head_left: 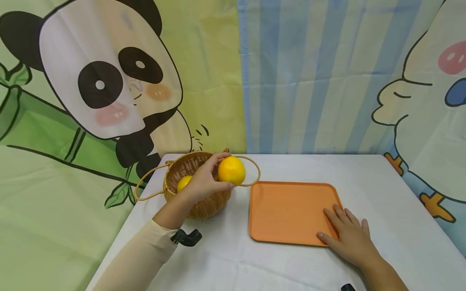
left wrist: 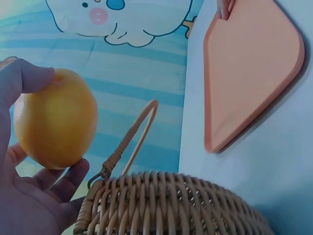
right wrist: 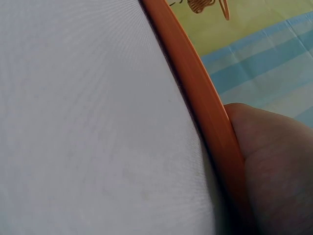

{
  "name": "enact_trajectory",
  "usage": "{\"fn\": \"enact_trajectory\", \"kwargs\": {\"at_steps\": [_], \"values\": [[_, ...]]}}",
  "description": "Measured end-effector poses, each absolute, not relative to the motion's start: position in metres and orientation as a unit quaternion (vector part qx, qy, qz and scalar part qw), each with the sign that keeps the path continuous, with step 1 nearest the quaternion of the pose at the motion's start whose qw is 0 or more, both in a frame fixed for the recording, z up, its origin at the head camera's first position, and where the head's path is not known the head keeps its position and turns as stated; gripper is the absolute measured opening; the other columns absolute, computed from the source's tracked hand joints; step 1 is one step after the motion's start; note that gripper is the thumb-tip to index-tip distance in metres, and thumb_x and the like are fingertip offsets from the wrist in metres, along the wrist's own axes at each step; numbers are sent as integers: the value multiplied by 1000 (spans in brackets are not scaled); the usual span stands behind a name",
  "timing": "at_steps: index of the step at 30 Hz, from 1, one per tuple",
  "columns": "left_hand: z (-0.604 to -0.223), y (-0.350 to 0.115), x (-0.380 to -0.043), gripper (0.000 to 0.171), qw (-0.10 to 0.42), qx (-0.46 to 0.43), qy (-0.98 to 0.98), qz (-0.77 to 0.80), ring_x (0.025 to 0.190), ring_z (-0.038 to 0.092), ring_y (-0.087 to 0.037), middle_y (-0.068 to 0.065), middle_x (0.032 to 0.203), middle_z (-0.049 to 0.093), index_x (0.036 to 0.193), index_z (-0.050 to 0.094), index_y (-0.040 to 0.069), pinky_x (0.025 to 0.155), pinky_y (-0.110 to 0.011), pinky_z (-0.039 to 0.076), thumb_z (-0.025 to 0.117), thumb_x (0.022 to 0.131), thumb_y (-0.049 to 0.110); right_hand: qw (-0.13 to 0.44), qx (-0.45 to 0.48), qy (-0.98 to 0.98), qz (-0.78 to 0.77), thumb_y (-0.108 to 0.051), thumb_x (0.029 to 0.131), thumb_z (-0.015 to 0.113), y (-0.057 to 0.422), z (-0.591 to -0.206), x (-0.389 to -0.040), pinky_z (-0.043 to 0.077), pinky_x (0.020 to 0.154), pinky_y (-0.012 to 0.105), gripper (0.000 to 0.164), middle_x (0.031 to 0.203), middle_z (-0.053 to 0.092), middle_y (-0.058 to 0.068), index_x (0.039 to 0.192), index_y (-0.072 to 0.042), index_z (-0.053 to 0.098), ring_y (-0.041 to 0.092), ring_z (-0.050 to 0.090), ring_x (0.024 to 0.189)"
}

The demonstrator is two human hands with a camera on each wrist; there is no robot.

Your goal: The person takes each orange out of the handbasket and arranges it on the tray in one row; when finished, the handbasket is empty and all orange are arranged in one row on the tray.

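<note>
My left hand [head_left: 204, 182] holds a round yellow-orange fruit, an orange [head_left: 231, 171], above the right rim of a wicker basket [head_left: 209, 207]. In the left wrist view, the thumb lies on top of the orange [left wrist: 58, 120] and fingers curl beneath it. Another yellow fruit [head_left: 183, 183] sits inside the basket, partly hidden by the hand and wrist. My right hand [head_left: 351, 238] rests with spread fingers on the right edge of an orange tray [head_left: 291, 214]. The right wrist view shows the thumb [right wrist: 274, 152] against the tray's rim [right wrist: 195, 83].
The basket's two loop handles [head_left: 147, 197] stick out to left and right, the right one near the tray's back-left corner. Tray and basket stand on a white-covered table [head_left: 218, 262]. Behind it hangs a curtain [head_left: 291, 81] with cartoon animals.
</note>
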State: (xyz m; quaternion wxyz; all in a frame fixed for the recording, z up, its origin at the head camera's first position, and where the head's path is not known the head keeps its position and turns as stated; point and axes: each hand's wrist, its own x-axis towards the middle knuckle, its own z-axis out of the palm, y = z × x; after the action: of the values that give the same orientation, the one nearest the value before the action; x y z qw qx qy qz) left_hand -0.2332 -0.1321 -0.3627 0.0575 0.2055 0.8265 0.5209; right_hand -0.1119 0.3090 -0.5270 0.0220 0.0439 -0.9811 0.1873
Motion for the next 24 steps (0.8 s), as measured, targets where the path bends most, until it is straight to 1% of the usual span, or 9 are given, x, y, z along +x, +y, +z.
{"fn": "enact_trajectory", "kwargs": {"at_steps": [3,5,9,14,17,18,21,24], "values": [[-367,-127,-232,90,64,216,821,524,123,61,-30,-6,151,54,157,48,27,103,-52,53,92,79,13,24,45,-981,187,-73,96,61,310,-528,-112,3,104,92,95,168,29,32,164,-9,42,61,22,149],[-371,-123,-232,91,65,227,817,526,123,62,-29,-6,152,54,158,47,26,104,-51,53,92,79,13,25,44,-981,186,-73,97,61,311,-529,-112,2,104,92,95,168,29,31,164,-9,41,61,22,149],[-377,-115,-228,93,47,251,818,516,120,63,-28,-4,152,53,159,46,23,101,-50,53,93,78,14,26,42,-981,187,-73,96,61,310,-530,-111,2,104,92,95,168,28,31,164,-9,42,62,21,150],[-379,-107,-220,92,31,272,814,513,120,62,-29,2,149,55,157,49,27,98,-54,52,93,77,16,25,42,-981,189,-73,96,61,308,-527,-111,2,104,92,96,168,29,32,164,-8,42,62,21,150],[-381,-102,-217,91,32,283,810,513,123,61,-26,5,149,56,155,50,31,102,-55,49,93,77,17,25,42,-981,187,-73,96,61,307,-525,-111,3,104,92,95,168,29,31,163,-8,42,61,22,150],[-382,-101,-217,91,30,285,810,511,124,60,-24,6,148,57,155,50,32,103,-53,48,93,76,17,25,42,-981,187,-73,96,61,307,-524,-111,3,104,92,95,168,29,31,163,-8,43,61,22,150],[-386,-96,-215,90,28,296,805,513,126,60,-23,4,148,58,155,50,29,108,-53,46,92,77,17,26,42,-981,186,-73,96,62,306,-523,-110,5,105,92,95,168,30,32,162,-7,44,61,23,149],[-390,-92,-215,89,27,300,802,516,126,61,-23,2,147,59,155,50,25,110,-55,45,92,77,16,26,41,-981,187,-72,96,62,306,-522,-110,4,105,91,95,168,30,32,162,-7,44,61,23,149]]}}
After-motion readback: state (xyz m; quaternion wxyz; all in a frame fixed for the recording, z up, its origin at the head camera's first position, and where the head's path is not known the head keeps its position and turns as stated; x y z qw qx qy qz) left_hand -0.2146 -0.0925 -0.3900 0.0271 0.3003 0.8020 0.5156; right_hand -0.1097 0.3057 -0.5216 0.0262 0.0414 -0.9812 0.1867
